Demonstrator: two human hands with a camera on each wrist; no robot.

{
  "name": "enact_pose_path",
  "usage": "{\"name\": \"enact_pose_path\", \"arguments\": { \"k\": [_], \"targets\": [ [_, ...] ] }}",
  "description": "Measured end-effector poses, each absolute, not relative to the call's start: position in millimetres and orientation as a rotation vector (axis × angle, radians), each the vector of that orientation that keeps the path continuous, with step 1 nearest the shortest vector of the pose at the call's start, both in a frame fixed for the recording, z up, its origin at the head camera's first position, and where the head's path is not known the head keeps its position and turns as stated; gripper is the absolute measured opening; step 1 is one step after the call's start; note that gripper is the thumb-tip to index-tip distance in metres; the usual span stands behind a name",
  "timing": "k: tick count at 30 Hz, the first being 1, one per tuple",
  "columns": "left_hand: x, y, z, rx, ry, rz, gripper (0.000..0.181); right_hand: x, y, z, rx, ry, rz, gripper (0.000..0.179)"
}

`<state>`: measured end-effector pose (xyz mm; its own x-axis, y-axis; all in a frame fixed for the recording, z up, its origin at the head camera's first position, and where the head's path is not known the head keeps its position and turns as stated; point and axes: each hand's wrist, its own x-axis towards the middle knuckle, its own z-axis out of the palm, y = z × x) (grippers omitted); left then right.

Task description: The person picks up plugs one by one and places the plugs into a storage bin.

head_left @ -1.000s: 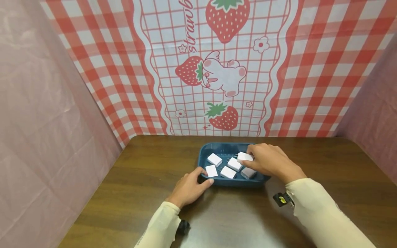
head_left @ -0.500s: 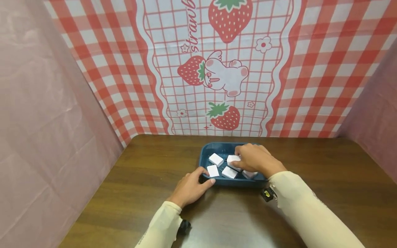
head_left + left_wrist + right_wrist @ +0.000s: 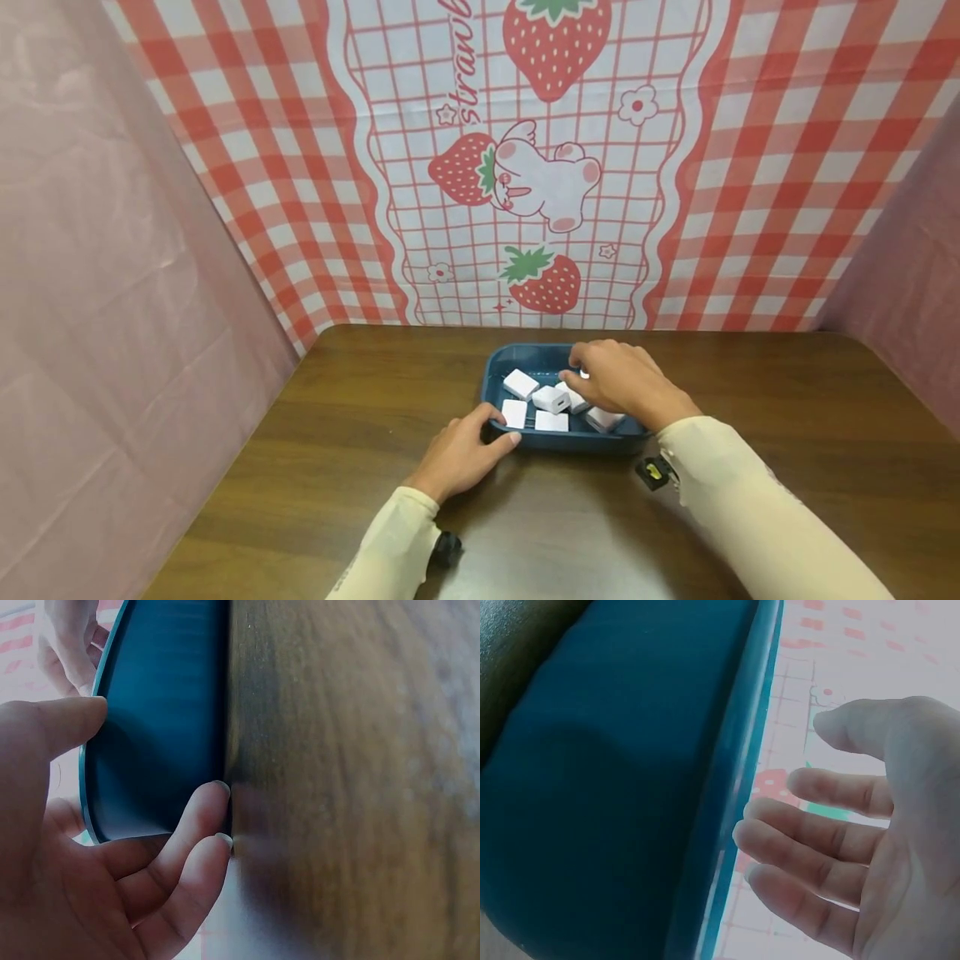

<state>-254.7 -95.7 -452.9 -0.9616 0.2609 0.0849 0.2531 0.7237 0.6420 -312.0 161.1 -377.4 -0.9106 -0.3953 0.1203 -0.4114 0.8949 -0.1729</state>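
Several white plug-in chargers lie in a dark blue plastic tray. One charger with its port facing me leans on others near the middle. At the tray's near left corner, my left hand holds the rim; the left wrist view shows the thumb on the rim and fingers against the outer wall. My right hand hovers over the tray's right part, fingers apart. In the right wrist view no object sits between its fingers. That hand partly hides the chargers at the right and the far right corner.
The tray stands on a brown wooden table near its far edge. Behind hangs a red and white checked cloth with strawberry prints. A pink curtain hangs at the left, another at the right.
My right hand has moved left carrying a charger, set it down near the tray's middle and let go. The charger at the near middle has shifted slightly. My left hand has stayed on the rim.
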Motion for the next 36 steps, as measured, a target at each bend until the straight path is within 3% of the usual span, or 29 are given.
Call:
{"name": "enact_pose_path", "arguments": {
  "k": [23,32,36],
  "targets": [
    [-253.5,-95.0,-453.4,0.461,2.960,0.971,0.033,-293.2,197.9,-384.3,0.588,-3.011,0.292,0.037],
    [-254.0,-93.8,-448.7,0.512,3.024,0.793,0.041,-275.7,214.2,-382.2,0.556,-2.914,0.354,0.030],
    [-253.3,-94.7,-448.0,0.527,3.033,0.740,0.053,-267.7,223.3,-382.5,0.524,-2.878,0.382,0.029]
  ]
}}
